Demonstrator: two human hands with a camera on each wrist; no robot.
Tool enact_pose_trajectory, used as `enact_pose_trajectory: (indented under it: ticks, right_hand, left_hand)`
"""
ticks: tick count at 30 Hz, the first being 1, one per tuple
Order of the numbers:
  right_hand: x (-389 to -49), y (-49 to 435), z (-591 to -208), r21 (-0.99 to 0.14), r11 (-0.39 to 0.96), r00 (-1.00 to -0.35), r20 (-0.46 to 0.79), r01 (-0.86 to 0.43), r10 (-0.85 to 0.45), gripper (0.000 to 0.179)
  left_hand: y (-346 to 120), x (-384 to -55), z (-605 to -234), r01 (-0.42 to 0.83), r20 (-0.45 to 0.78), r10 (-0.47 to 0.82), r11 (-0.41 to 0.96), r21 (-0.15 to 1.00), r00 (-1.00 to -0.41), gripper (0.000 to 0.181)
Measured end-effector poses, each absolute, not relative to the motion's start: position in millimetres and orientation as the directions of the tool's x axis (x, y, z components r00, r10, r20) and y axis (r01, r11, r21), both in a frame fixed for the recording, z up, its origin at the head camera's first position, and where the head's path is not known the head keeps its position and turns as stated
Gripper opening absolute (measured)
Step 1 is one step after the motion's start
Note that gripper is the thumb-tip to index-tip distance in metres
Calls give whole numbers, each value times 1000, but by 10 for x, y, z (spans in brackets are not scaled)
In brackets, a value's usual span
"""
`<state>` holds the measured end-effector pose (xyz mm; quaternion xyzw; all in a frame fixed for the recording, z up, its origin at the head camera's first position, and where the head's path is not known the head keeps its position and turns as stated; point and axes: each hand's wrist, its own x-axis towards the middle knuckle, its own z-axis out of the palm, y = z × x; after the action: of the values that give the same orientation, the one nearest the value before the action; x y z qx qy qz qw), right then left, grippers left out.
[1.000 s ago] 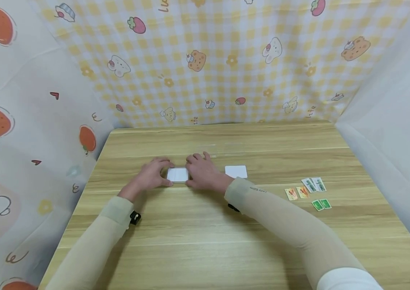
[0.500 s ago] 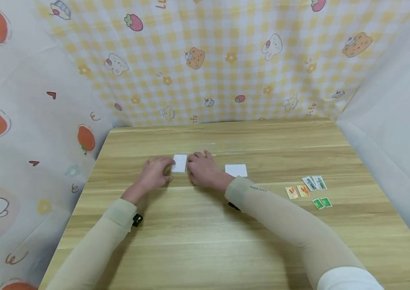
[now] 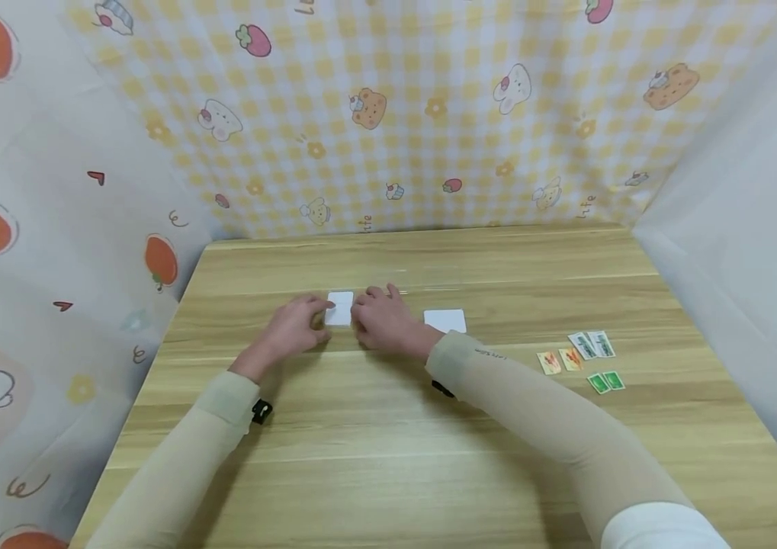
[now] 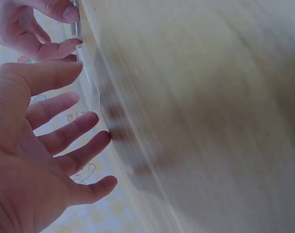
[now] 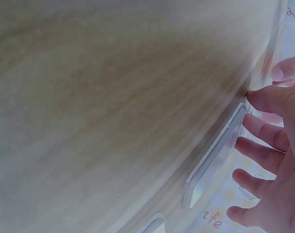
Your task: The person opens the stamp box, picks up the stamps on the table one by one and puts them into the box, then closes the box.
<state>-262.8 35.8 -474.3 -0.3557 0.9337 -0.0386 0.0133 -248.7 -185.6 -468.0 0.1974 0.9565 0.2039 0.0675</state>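
Note:
A white card stack [image 3: 339, 309] in a clear case lies on the wooden table between my hands, long side pointing away from me, with a line across its face. At its left side, my left hand [image 3: 292, 326] touches it with an index fingertip; the thumb lies lower down. The left wrist view shows this hand's fingers spread, the thumb tip at a clear case edge [image 4: 91, 85]. Against the stack's right side rests my right hand [image 3: 388, 320]. In the right wrist view its fingers reach out loosely, near a thin clear case [image 5: 213, 158].
To the right lies another white stack [image 3: 444, 320]. Two clear, hard-to-see pieces lie behind the right hand. Further right are pairs of small cards: orange ones [image 3: 560, 361], white-green ones [image 3: 592, 345] and green ones [image 3: 605, 382]. A checked curtain [image 3: 415, 137] hangs behind the table.
The white stack between my hands has gone from lying sideways to lying lengthwise, a little further back. My hands have kept nearly the same places, though their fingers have shifted on its sides.

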Motion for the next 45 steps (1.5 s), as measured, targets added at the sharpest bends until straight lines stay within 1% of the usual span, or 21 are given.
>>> enact_pose_trajectory:
  ticks: [5, 8, 10, 13, 17, 19, 25, 28, 30, 33, 36, 41, 45]
  right_hand:
    - [-2638, 338, -4767, -99, 748, -752, 6, -657, -660, 10]
    - [-2633, 306, -4760, -102, 760, -765, 14, -642, -644, 16]
    - [-2622, 281, -4747, -102, 775, -780, 11, -624, -626, 22]
    - [-2611, 242, -4736, -94, 802, -807, 11, -589, -591, 31]
    - [-2606, 214, -4732, -69, 829, -831, 35, -556, -555, 36]
    - [-2607, 209, -4731, -60, 833, -836, 41, -549, -548, 36]
    - [-2598, 198, -4741, -61, 833, -836, 26, -549, -549, 37]
    - [-2592, 196, -4752, -46, 833, -835, 36, -551, -549, 38]
    - [-2583, 195, -4761, -30, 834, -835, 45, -551, -549, 39]
    - [-2560, 185, -4766, -11, 833, -832, 52, -553, -552, 41]
    - [-2528, 177, -4775, 7, 826, -824, 54, -564, -564, 49]
    - [-2488, 172, -4788, 46, 817, -814, 68, -575, -577, 66]
    - [-2471, 169, -4802, 45, 821, -817, 86, -568, -570, 70]
  left_hand:
    - [-1913, -2465, -4700, 314, -41, 376, 824, 473, -926, 45]
    - [-1951, -2467, -4698, 289, -35, 357, 806, 516, -933, 40]
    - [-1972, -2485, -4687, 278, -24, 342, 801, 531, -939, 40]
    - [-1988, -2550, -4664, 282, -4, 332, 806, 521, -943, 44]
    - [-1970, -2691, -4622, 318, 6, 355, 829, 460, -935, 53]
    - [-1950, -2755, -4602, 325, -21, 371, 838, 438, -928, 55]
    - [-1909, -2871, -4604, 340, -151, 417, 865, 370, -896, 65]
    - [-1900, -2882, -4616, 356, -174, 435, 865, 354, -884, 67]
    - [-1894, -2873, -4619, 363, -165, 438, 864, 349, -884, 65]
    - [-1897, -2836, -4617, 372, -140, 439, 863, 343, -888, 54]
    - [-1912, -2790, -4623, 374, -123, 428, 873, 314, -896, 44]
    - [-1951, -2710, -4621, 361, -107, 402, 890, 277, -909, 37]
    - [-1967, -2644, -4591, 353, -114, 395, 894, 277, -912, 31]
